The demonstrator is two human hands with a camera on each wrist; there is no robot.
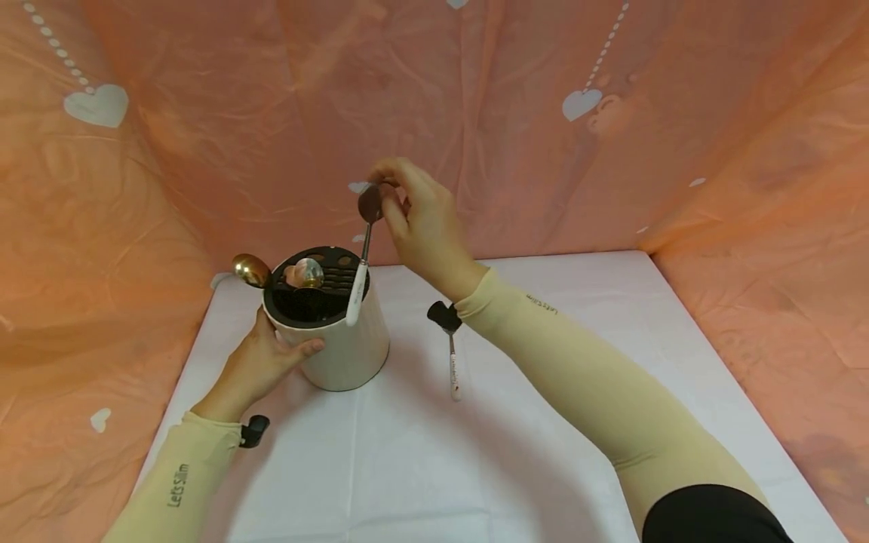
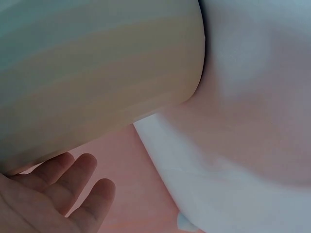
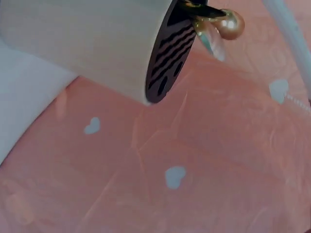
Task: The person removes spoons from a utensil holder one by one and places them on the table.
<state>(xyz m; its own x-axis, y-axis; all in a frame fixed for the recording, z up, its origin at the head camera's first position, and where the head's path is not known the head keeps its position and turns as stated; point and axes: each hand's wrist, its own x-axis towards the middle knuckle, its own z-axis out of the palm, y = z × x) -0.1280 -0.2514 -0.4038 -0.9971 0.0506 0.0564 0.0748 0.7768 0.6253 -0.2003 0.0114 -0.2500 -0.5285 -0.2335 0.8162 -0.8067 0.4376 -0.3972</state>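
A white round utensil holder [image 1: 346, 362] with a black slotted lid [image 1: 339, 280] stands at the left of the table. My left hand [image 1: 261, 362] holds its near left side, thumb along the front; three fingers show beneath its wall in the left wrist view. My right hand [image 1: 424, 219], raised above and right of the holder, pinches a spoon by its dark bowl [image 1: 370, 204]. The spoon's white handle [image 1: 356, 296] points down, overlapping the lid's right edge. In the holder stand a gold round-bowled utensil [image 1: 251, 270] and a shiny silver spoon [image 1: 310, 272].
A utensil with a white patterned handle [image 1: 454, 377] lies on the white table [image 1: 407, 467] right of the holder, its head hidden behind the black wrist camera [image 1: 443, 315]. Pink cloth with white hearts [image 1: 421, 90] hangs around the back and sides.
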